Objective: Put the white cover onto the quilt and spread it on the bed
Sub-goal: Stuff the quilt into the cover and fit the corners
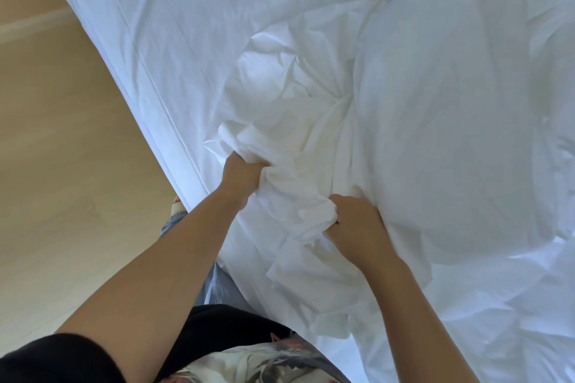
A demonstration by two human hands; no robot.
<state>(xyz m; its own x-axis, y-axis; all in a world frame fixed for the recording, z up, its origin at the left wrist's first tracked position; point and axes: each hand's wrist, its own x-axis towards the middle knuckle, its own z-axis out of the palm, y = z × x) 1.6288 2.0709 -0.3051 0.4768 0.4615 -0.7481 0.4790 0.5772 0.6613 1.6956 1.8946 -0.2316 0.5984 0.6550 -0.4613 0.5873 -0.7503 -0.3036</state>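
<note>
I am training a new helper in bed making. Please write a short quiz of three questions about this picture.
1. True or false: the left hand and the right hand each grip a bunch of the white cover with curled fingers.
2. What lies beside the bed, on the person's left? A) a dark carpet B) a pale wooden floor C) a chair
3. Fill in the gap: the white cover is not yet spread flat; it lies ____ on the bed.

Key: 1 true; 2 B; 3 crumpled.
</note>
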